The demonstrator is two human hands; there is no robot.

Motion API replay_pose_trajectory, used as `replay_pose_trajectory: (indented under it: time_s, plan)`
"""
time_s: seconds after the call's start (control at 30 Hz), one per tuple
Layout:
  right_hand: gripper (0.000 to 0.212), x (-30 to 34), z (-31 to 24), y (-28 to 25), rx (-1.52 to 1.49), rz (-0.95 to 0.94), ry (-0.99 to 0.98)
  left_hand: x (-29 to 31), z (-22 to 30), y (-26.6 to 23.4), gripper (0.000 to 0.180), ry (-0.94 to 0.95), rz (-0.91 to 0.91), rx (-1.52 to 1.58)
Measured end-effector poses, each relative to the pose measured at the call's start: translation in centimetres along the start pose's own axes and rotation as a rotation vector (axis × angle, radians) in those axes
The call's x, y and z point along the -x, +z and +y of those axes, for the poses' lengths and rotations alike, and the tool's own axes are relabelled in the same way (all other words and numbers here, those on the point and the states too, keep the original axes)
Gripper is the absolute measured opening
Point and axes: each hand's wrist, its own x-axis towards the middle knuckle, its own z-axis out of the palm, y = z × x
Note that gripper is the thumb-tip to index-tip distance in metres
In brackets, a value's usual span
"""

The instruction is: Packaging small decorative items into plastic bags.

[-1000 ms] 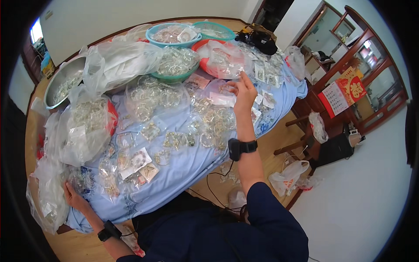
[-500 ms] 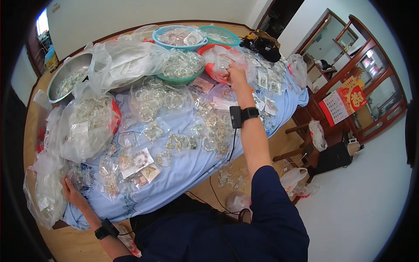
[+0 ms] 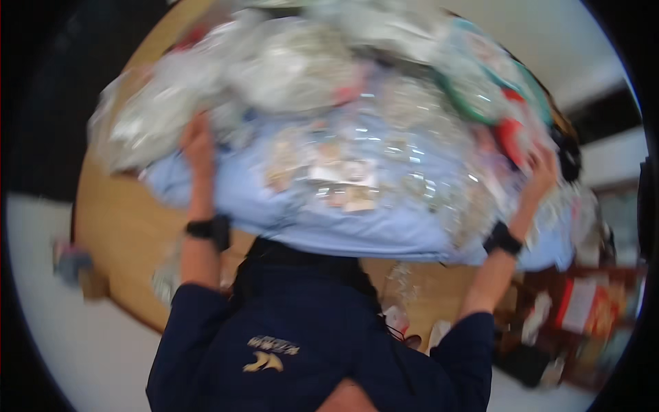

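Observation:
Motion smears the whole head view. My left hand [image 3: 199,145] is at the left side of the table, against the edge of a clear plastic bag [image 3: 147,127] with pale contents. My right hand [image 3: 542,172] is over at the right, beside a red basin [image 3: 509,139] with clear plastic in it. The fingers of both hands are too blurred to show a grip. Between the hands, small packets of bead jewellery [image 3: 343,172], some on white cards, lie on a light blue cloth [image 3: 329,233].
A bulging clear bag [image 3: 295,65] and a white plastic bag [image 3: 391,27] stand along the far side. A green basin [image 3: 453,96] holds clear packets. Dark furniture [image 3: 604,275] stands at the right. Small pale bits [image 3: 401,281] lie on the wooden floor.
The view has swung left and tilted, so the table appears further up and right. My left hand stays by the left bag, my right hand by the red basin.

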Motion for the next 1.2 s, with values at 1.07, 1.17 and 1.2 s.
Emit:
replay_pose_trajectory:
  time_s: [1.07,1.17,1.2]
  plan:
    - [0.025,25.3,-12.8,38.7,-0.093,-1.16,0.107,1.2,5.2,0.8,0.042,0.555,-0.11,-0.411]
    - [0.024,26.1,-12.5,41.4,-0.044,-1.107,-0.022,1.2,3.2,0.6,0.04,0.335,-0.069,-0.336]
    - [0.024,26.2,-12.4,42.2,-0.017,-1.078,-0.086,1.2,2.4,0.6,0.039,0.226,-0.049,-0.295]
